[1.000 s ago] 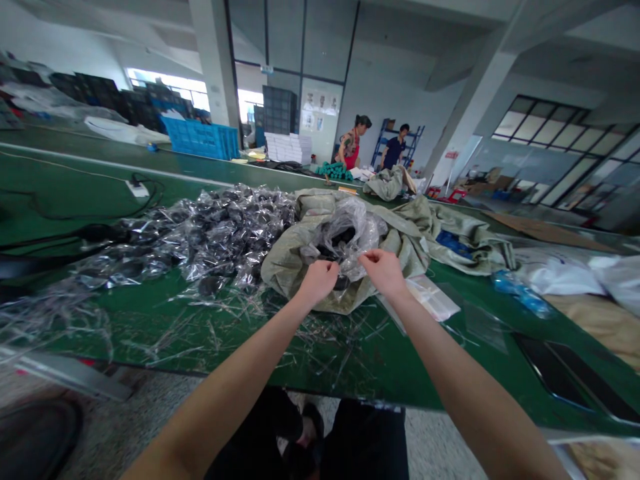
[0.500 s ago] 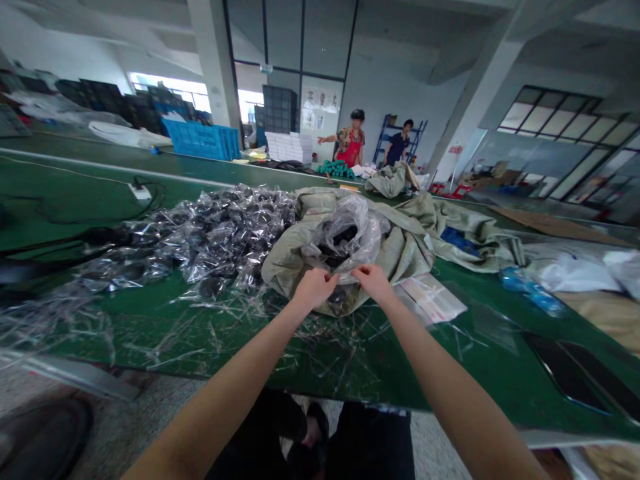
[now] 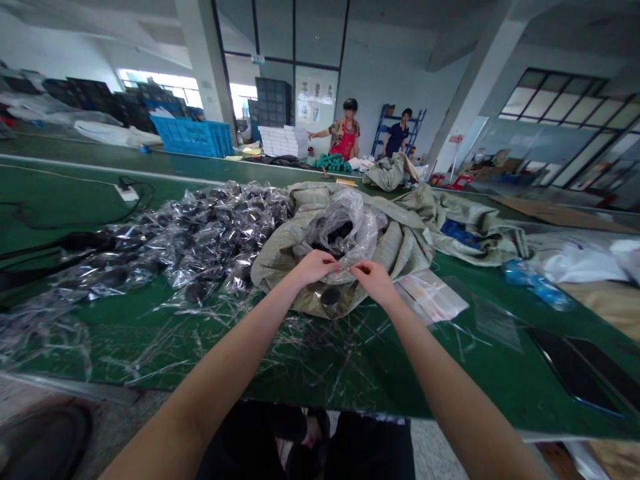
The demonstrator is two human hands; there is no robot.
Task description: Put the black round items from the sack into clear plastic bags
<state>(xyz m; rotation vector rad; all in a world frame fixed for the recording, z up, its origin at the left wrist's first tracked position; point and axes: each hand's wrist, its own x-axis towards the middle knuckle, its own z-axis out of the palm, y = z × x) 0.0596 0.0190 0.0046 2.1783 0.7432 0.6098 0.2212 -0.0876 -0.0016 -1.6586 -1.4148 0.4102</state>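
Note:
Both my hands are at the mouth of a grey-green woven sack point(image 3: 400, 250) lying on the green worktable point(image 3: 320, 363). My left hand point(image 3: 315, 267) and my right hand point(image 3: 371, 280) pinch the edge of a clear plastic bag point(image 3: 345, 233) that bulges from the sack, with dark items inside. Below my hands, a round black item point(image 3: 330, 297) sits in the sack's opening. To the left lies a large heap of black items in clear plastic wrap point(image 3: 220, 233).
Plastic scraps litter the table's near side. Right of the sack lie a stack of clear sleeves point(image 3: 430, 297) and a blue plastic item point(image 3: 535, 283). A black cable and power strip point(image 3: 126, 193) lie at left. Two people stand far back, beyond another sack.
My hands have drawn closer together and sit slightly higher on the plastic bag. The distant person in the red apron now stands upright with one arm stretched out.

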